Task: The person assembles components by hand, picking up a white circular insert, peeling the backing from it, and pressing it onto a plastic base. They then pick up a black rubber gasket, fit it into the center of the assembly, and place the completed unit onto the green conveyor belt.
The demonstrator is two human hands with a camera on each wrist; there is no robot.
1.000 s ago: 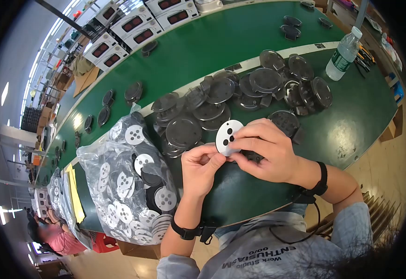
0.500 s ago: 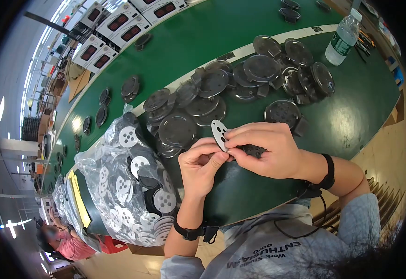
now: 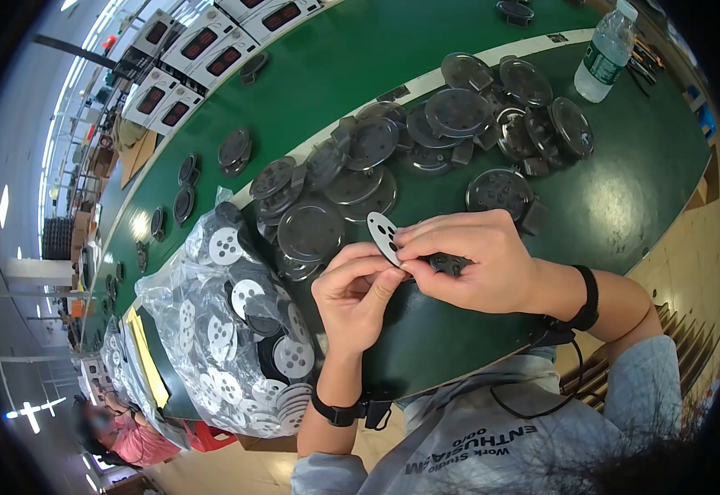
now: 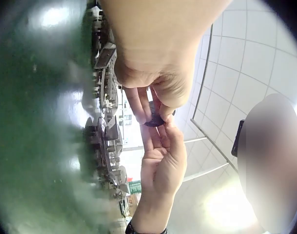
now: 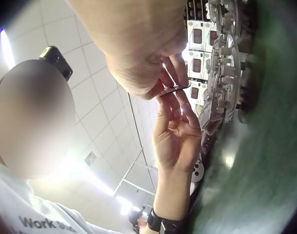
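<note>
A thin round disc (image 3: 383,237), white on one face with several dark holes, stands tilted between my two hands in the head view. My left hand (image 3: 353,299) pinches its lower edge between thumb and fingers. From the other side, my right hand (image 3: 477,262) grips it with thumb and fingertips. The left wrist view shows the disc's dark face (image 4: 155,116); in the right wrist view the disc (image 5: 174,90) is almost edge-on. Below the hands lies the green table (image 3: 434,342). Part of a dark piece (image 3: 450,264) shows behind my right hand's fingers.
A clear plastic bag (image 3: 211,330) of similar white and black discs stands to the left. Beyond the hands is a heap of smoky, clear-rimmed round parts (image 3: 372,144). A water bottle (image 3: 606,54) stands at the back right, and boxes (image 3: 203,41) are stacked at the far left.
The disc has turned from showing its white face broadly to a narrow, steeper view. Both hands keep hold of it, and the head view has shifted slightly.
</note>
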